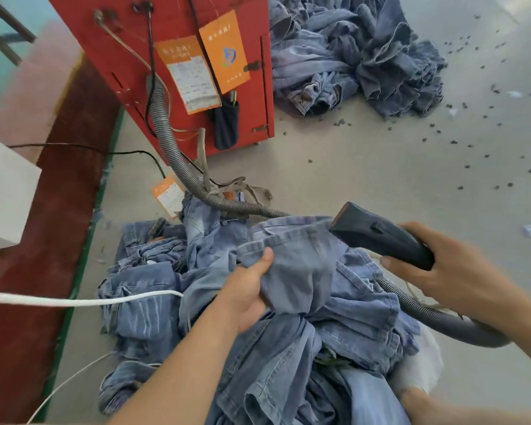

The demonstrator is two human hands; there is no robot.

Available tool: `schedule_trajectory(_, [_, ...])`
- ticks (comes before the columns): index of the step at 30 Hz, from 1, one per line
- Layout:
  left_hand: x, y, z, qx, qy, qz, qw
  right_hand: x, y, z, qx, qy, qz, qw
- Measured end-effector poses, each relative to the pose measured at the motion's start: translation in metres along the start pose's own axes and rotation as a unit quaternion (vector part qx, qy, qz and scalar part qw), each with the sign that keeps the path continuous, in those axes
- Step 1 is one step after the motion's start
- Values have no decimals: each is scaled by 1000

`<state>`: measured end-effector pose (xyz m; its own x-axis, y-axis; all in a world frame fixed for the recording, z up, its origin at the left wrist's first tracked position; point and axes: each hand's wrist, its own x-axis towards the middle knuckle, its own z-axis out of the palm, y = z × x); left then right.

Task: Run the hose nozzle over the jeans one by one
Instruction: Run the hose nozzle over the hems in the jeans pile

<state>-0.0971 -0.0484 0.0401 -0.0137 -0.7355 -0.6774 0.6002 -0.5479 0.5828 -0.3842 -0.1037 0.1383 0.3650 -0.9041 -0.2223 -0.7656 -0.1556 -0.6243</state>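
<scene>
A heap of light blue jeans (344, 314) lies on the floor in front of me. My left hand (249, 289) grips a lifted fold of the top pair, thumb on the fabric near its hem (288, 237). My right hand (442, 265) holds the rear of the dark hose nozzle (377, 233), whose flat mouth points left and touches the top edge of that held pair. The grey ribbed hose (178, 154) runs from the nozzle under my right wrist and back up to the red machine.
A red machine cabinet (178, 35) with orange tags stands ahead. A second pile of jeans (350, 56) lies at the back right. Dark scraps dot the grey floor (442, 167). A white cord (74, 300) crosses from the left. A dark red strip (28, 302) borders the floor on the left.
</scene>
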Motion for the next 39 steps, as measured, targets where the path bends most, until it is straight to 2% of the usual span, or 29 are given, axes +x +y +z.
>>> schedule_trajectory(3, [-7,-2,-16,-93,-29,14,995,-3,0,-3,18,24,-15,999])
schedule_trajectory(5, [-13,-6,-24,-121,-60,11,991,-3,0,-5,42,10,-19,999])
schedule_trajectory(12, [-23,-27,-33,-195,-142,-52,969,22,-3,21,81,-181,-3,980])
schedule_trajectory(15, [-26,-33,-36,-238,-158,-74,955,38,-13,27,108,-228,-5,968])
schedule_trajectory(21, [-26,-29,-39,-259,-184,-84,945,32,-16,25,153,-105,-6,983])
schedule_trajectory(23, [-27,-25,-36,-276,-177,-82,941,23,-14,17,154,-86,-4,984])
schedule_trajectory(28, [-23,-24,-29,-281,-155,-77,944,10,-27,16,105,-176,-23,978])
schedule_trajectory(29, [-23,-26,-28,-272,-155,-80,946,13,-32,24,94,-169,-30,981])
schedule_trajectory(33, [-31,-32,-24,-214,-174,-92,957,37,-38,31,106,-17,-7,994])
schedule_trajectory(35, [-33,-28,-21,-190,-167,-71,965,39,-29,10,144,16,11,989])
schedule_trajectory(37, [-32,-21,-18,-180,-146,-41,972,30,-16,-10,127,-23,-10,992])
schedule_trajectory(39, [-30,-15,-13,-172,-135,-20,976,16,-10,-15,68,-96,-32,993])
